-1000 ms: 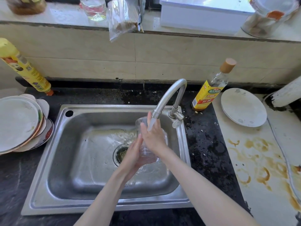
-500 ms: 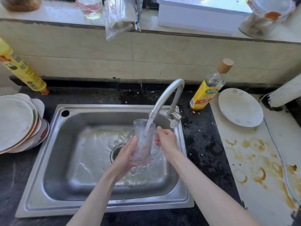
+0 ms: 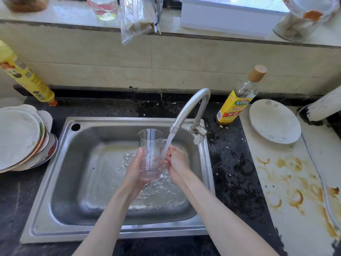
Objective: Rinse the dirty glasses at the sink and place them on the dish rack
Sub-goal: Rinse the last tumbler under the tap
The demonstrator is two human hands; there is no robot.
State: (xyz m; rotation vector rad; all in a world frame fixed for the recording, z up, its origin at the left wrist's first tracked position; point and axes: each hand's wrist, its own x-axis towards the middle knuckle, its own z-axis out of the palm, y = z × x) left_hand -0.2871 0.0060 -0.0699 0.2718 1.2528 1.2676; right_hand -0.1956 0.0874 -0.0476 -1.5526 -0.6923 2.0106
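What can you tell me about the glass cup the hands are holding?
The glass mug is clear and tall, with a thick base and a handle on its right side. It stands upright over the steel sink, mouth up. The left hand cups its lower left side and base. The right hand curls around the handle. Water from the faucet runs down just right of the rim, onto the handle and right hand, not into the mug. It looks empty and wet.
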